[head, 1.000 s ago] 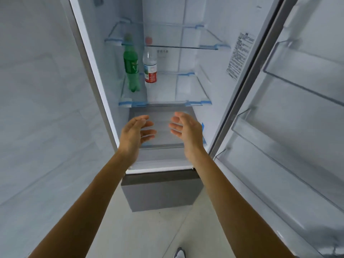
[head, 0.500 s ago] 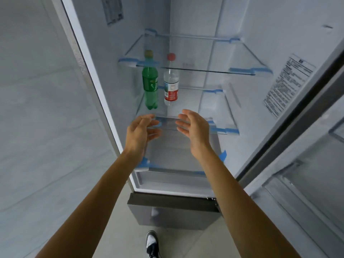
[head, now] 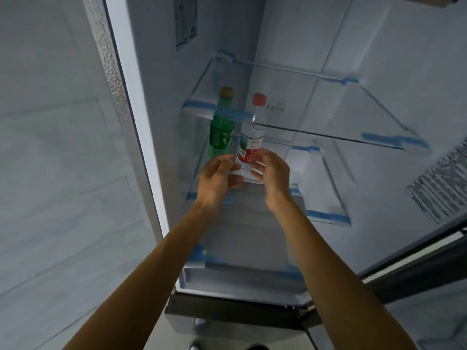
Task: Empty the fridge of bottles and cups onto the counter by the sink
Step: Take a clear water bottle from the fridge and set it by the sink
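"Where do the bottles stand?"

"Both are upright on the left of the middle glass shelf [head: 326,218] in the open white fridge [head: 303,34]. The green plastic bottle with the yellowish cap [head: 221,132] is nearest the wall, and the clear plastic bottle with the red cap and red-and-white label [head: 250,145] is just beside it."

"And my hands?"

"Your left hand [head: 217,178] and right hand [head: 273,173] flank the clear bottle's lower part, palms facing, fingers loosely curved and spread. Neither grips anything. Blur hides whether your fingertips touch it."
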